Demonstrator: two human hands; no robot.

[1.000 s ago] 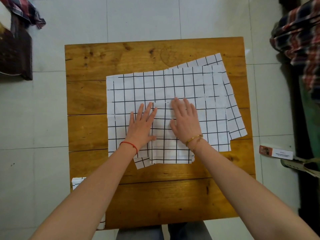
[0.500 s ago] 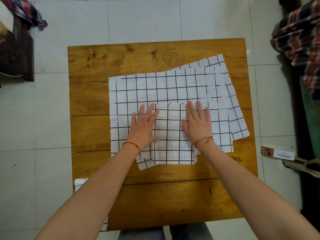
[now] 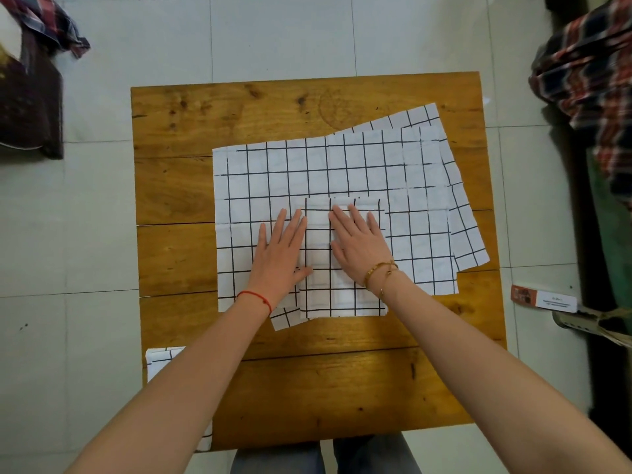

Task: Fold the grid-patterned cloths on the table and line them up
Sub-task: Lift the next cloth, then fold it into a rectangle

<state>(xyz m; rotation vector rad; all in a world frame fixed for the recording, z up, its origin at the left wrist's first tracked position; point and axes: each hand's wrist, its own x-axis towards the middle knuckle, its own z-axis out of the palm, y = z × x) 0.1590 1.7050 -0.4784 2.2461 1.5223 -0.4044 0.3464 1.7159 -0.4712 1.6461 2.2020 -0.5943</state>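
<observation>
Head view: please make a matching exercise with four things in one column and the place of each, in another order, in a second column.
Things:
1. folded cloth
2. left hand
3. cardboard box
4. plaid clothing

Places:
A. on the floor tiles, right of the table
B. upper right edge of the view
C. flat on the cloths, beside the right hand
D. on top of the spread cloths, under the right hand

Pairs: 1-D, 2-C, 3-A, 4-B

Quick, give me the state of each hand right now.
Left hand: open, flat on the folded cloth.
Right hand: open, flat on it too.
</observation>
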